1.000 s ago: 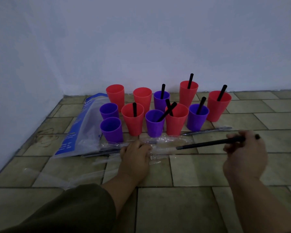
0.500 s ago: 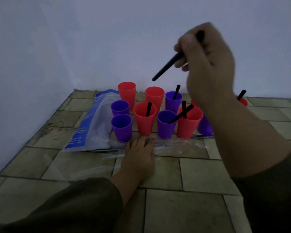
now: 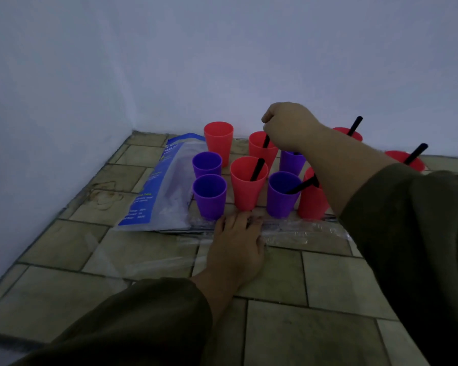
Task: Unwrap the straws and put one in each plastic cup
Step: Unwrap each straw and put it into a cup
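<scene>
While in hand point(image 3: 288, 128), straw point(image 3: 265, 141) inside red cup point(image 3: 257, 154).

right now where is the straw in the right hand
Head view, centre: the black straw dips into the second red cup of the back row, pinched by the right hand.

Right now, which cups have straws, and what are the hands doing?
Right hand, gripping a straw, tip in the back red cup.
Left hand, flat on the wrappers.
Far-left red cup, empty.
Left back purple cup, empty.
Left front purple cup, empty.
Front red cup, second straw inside.
</scene>
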